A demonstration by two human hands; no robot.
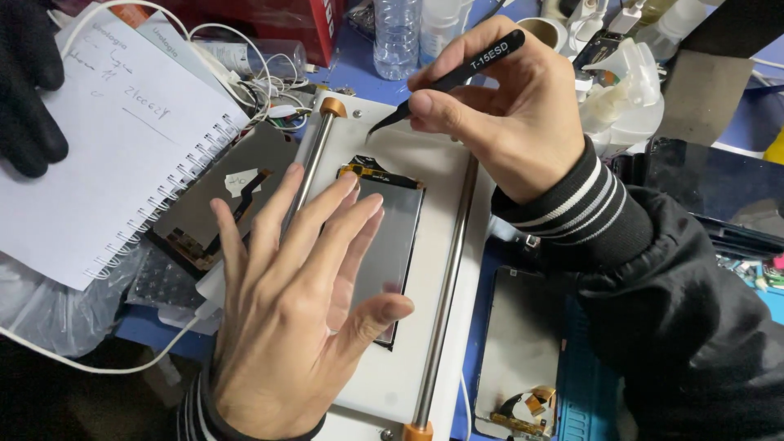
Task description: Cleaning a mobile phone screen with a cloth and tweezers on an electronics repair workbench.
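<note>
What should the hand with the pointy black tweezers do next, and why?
Probably lower the tweezers a little toward the orange strip at the top edge of the phone screen panel. The right hand holds the tip just above that end, not touching it, while the left hand lies flat on the panel, steadying it on the white plate.

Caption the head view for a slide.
Left hand steadies a phone screen on a white plate; right hand holds black tweezers.
</note>
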